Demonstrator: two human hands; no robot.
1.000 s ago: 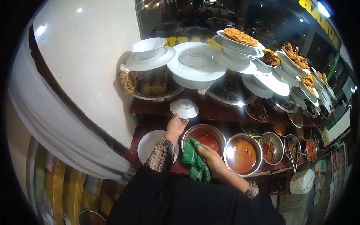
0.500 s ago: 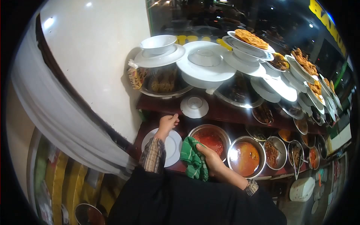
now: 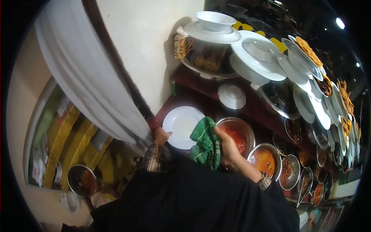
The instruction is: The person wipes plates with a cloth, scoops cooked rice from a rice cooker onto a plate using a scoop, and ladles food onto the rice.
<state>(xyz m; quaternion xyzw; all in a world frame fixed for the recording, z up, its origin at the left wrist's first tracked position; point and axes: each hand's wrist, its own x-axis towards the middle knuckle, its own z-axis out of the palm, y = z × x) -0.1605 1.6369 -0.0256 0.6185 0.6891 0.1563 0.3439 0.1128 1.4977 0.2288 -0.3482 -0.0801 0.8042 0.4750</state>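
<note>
My left hand (image 3: 161,136) is at the left rim of a flat white plate (image 3: 177,142). Its thumb rests at the rim, and the other fingers look curled at the edge, partly hidden. In my right hand (image 3: 228,145) is a bunched green checked cloth (image 3: 205,141), pinched with the thumb on top. The cloth hangs over the plate's right edge. Just beyond the right hand stands a steel bowl of red sauce (image 3: 237,135), and nearer to the forearm a second bowl with orange curry (image 3: 264,160).
Covered bowls and stacked white dishes (image 3: 262,54) fill the upper shelf, some topped with fried food (image 3: 309,52). A small white lid (image 3: 232,96) sits on the ledge. A white curtain (image 3: 89,77) hangs at left, and a pan (image 3: 83,179) stands below it.
My left hand has come from above the plate's far side to its left rim. The right hand still holds the cloth. The view has turned left and tilted.
</note>
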